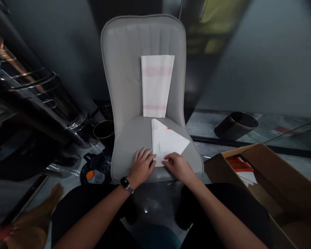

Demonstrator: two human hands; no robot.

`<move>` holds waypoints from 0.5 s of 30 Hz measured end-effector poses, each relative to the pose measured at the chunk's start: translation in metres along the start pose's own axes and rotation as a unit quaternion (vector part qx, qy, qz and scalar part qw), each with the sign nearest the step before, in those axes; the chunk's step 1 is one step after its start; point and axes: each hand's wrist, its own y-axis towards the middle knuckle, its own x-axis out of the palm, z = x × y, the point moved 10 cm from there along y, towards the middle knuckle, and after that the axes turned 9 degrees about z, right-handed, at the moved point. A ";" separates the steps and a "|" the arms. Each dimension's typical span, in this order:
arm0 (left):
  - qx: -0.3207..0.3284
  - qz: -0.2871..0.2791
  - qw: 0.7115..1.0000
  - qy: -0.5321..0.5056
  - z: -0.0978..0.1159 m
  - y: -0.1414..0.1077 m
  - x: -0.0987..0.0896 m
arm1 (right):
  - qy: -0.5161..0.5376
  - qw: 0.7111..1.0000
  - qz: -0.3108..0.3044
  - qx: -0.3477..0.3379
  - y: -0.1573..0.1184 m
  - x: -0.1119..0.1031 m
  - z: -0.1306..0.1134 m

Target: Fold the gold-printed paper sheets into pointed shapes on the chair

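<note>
At the lower center, a watch (124, 182) sits on the person's left wrist. The left hand (142, 166) lies loosely spread, fingertips at the lower left edge of a folded paper (172, 142). The right hand (179, 168) has curled fingers at the paper's bottom edge; whether they pinch it, one cannot tell. The paper lies on the chair (129, 136), center frame. A box (282, 173) stands lower right, a bottle (97, 177) lower left. Farther, upper center, a banded sheet (157, 86) leans against the backrest.
</note>
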 end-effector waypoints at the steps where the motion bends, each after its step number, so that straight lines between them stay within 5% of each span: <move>1: -0.001 0.000 1.000 0.000 0.000 0.000 0.000 | -0.033 0.998 0.022 -0.050 -0.008 -0.006 -0.013; 6: 0.009 -0.006 1.000 0.012 0.003 0.003 -0.001 | -0.117 0.973 0.026 -0.196 -0.046 0.003 -0.051; 10: 0.012 -0.008 0.999 0.031 0.003 0.003 -0.002 | -0.152 0.965 -0.023 -0.211 -0.060 0.024 -0.046; 15: 0.020 0.017 0.999 0.024 0.001 0.002 -0.007 | -0.193 0.956 -0.009 -0.219 -0.069 0.027 -0.038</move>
